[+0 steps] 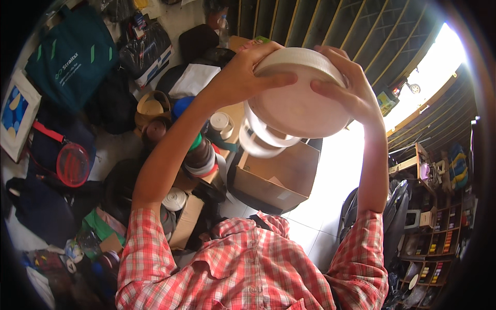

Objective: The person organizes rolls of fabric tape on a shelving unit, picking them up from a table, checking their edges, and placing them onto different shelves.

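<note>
Both my hands hold up a large, flat roll of white webbing (305, 111), with its ribbed edge on top and its round side toward me. My left hand (253, 72) grips it from the left, thumb flat against the round side. On the opposite edge, my right hand (349, 85) is wrapped round the rim, its thumb pressing the same side. Under the roll hangs a loose loop of white strap (266, 139), slightly blurred. Behind the roll, most of my fingers are hidden.
Below the roll stands an open cardboard box (279, 173). Rolls of coloured webbing (199, 155) are stacked to the left, beside a smaller white roll (219, 121). Green tote bag (72, 59) and red mesh item (73, 164) hang at far left. Shelves with thread spools (436, 227) stand right.
</note>
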A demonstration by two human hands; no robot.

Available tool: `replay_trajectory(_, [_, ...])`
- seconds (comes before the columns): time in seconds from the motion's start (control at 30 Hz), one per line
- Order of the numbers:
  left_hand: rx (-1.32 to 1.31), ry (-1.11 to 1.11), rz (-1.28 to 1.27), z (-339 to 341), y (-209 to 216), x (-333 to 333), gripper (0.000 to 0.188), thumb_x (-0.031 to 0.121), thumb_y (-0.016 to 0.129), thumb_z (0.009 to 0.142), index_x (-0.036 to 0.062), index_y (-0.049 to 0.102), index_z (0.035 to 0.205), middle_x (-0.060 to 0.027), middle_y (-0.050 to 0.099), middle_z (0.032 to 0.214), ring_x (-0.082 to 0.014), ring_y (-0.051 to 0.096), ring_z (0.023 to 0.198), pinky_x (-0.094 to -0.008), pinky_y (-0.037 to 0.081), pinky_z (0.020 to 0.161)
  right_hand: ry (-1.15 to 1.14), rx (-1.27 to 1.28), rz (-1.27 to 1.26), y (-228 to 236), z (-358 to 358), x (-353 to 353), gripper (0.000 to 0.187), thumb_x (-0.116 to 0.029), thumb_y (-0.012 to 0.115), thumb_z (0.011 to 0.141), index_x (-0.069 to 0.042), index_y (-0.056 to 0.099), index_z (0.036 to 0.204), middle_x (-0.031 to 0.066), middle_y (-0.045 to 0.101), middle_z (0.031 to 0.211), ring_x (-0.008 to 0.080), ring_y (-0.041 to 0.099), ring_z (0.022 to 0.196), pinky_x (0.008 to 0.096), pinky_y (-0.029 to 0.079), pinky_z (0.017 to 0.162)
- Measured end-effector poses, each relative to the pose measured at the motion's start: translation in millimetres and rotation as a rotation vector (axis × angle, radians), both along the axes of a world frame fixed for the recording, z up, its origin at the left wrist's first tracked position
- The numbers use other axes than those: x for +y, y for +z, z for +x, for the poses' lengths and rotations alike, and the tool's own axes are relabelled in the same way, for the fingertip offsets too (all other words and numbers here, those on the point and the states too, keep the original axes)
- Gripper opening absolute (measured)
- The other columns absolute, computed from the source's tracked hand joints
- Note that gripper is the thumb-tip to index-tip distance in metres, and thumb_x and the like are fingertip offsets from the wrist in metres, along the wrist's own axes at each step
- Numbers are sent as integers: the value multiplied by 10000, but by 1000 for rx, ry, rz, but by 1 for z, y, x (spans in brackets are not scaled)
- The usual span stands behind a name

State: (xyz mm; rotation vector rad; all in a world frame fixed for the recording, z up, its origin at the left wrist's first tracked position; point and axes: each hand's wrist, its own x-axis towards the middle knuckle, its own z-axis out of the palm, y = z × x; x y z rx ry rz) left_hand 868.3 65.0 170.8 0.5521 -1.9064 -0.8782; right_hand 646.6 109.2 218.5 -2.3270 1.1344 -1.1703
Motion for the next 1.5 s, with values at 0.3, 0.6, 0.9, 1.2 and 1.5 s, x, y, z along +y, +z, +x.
replay_trajectory(0.3, [125, 240, 63, -45, -3, 85, 471, 428, 656, 848, 12, 583, 1056, -59, 620, 907, -112, 565, 865, -263, 457, 774, 342, -8, 185, 3, -42, 24, 457, -328, 738, 704, 44, 622, 943, 138, 640, 835, 191, 637, 757, 293, 481, 699])
replay_trajectory(0.6, [508, 681, -139, -14, -13, 183, 612, 567, 348, 959, 6, 514, 1137, -52, 566, 1011, -108, 515, 948, -257, 399, 865, 569, -412, 49, 10, 16, 68, 506, -400, 705, 717, 16, 599, 985, 108, 633, 818, 191, 627, 766, 307, 483, 702])
replay_trajectory(0.9, [949, 1101, -494, 50, 28, 360, 475, 420, 370, 1000, -20, 550, 1025, -47, 554, 967, -109, 491, 893, -263, 397, 824, 958, -684, 66, 14, 145, 203, 530, -408, 667, 780, 21, 541, 1064, 88, 581, 930, 150, 543, 882, 287, 422, 788])
replay_trajectory(1.2, [490, 1622, -548, 98, 40, 623, 342, 300, 532, 957, -24, 618, 892, 10, 572, 780, -60, 484, 744, -219, 396, 674, 1462, -115, 1, 72, 243, 396, 497, -391, 671, 782, 38, 600, 1023, 124, 635, 891, 168, 609, 794, 271, 462, 735])
replay_trajectory(1.5, [681, 1924, -660, 79, 27, 810, 408, 365, 400, 994, 9, 570, 893, -9, 558, 812, -68, 488, 740, -221, 406, 660, 1747, -356, 190, 46, 301, 580, 413, -363, 698, 811, 27, 650, 939, 107, 673, 783, 146, 644, 665, 268, 495, 609])
